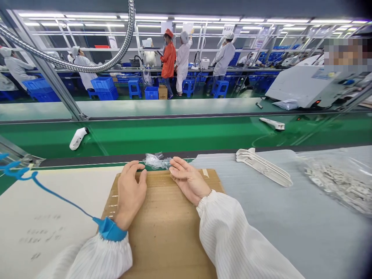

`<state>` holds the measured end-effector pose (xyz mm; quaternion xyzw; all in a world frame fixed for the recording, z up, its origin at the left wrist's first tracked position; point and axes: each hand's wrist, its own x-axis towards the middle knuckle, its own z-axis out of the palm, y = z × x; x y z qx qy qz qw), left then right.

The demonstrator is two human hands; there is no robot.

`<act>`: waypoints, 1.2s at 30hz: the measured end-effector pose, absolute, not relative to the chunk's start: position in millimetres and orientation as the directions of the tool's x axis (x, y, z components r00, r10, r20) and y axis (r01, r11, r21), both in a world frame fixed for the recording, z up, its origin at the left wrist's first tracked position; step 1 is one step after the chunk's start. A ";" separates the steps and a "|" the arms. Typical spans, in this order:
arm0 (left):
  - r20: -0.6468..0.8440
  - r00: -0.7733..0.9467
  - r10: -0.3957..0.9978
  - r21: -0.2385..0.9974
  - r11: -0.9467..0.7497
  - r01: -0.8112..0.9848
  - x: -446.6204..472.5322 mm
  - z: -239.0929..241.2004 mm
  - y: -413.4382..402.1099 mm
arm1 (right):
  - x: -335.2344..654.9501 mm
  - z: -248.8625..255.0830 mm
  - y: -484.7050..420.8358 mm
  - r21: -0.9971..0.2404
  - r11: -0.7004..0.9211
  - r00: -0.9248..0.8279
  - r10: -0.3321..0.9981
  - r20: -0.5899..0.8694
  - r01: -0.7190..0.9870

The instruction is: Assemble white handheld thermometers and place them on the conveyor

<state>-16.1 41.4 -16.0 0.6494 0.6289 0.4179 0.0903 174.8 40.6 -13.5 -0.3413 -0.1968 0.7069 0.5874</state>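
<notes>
My left hand (130,192) lies palm down on a brown cardboard sheet (165,228), fingers loosely curled and holding nothing. A blue wrist strap (110,229) with a coiled blue cord (43,188) circles that wrist. My right hand (188,179) rests on the same sheet with fingers stretched out, its fingertips touching a small crumpled clear plastic bag (157,161) at the sheet's far edge. Both arms wear white striped sleeves.
A stack of white plastic parts (263,166) and a clear bag of small white pieces (337,180) lie on grey foam at right. Beyond runs a green conveyor (180,133) carrying two white parts. A metal hose hangs overhead. Workers in white and orange stand far behind.
</notes>
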 end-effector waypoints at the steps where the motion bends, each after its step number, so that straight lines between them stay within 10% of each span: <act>1: 0.426 -0.141 0.894 0.643 -0.190 0.742 -16.1 -15.9 41.4 | 174.6 -12.8 40.4 -0.678 -0.233 -0.079 0.965 -0.250 -0.697; 36: 0.441 -0.148 0.885 0.638 -0.193 0.745 -15.5 -17.6 42.1 | 171.2 -3.6 40.3 -0.695 -0.252 -0.060 0.956 -0.288 -0.674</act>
